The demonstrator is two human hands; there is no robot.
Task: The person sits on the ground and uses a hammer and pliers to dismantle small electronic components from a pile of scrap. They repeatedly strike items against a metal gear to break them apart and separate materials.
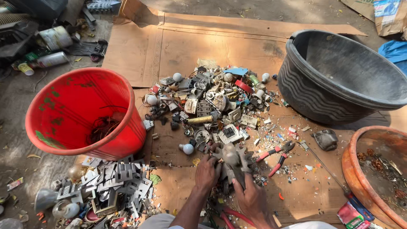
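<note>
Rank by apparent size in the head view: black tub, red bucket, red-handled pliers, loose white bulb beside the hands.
1. black tub and red bucket: close in apparent size, and the tub sits farther from the camera, so no firm ranking between them.
2. red-handled pliers
3. white bulb

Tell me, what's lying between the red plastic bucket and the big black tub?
The head view shows a heap of small scrap parts and bulbs on brown cardboard.

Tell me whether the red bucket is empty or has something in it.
Nearly empty. The red bucket, tilted toward the camera, shows mostly bare red wall, with a small dark tangle of wire at the bottom.
</note>
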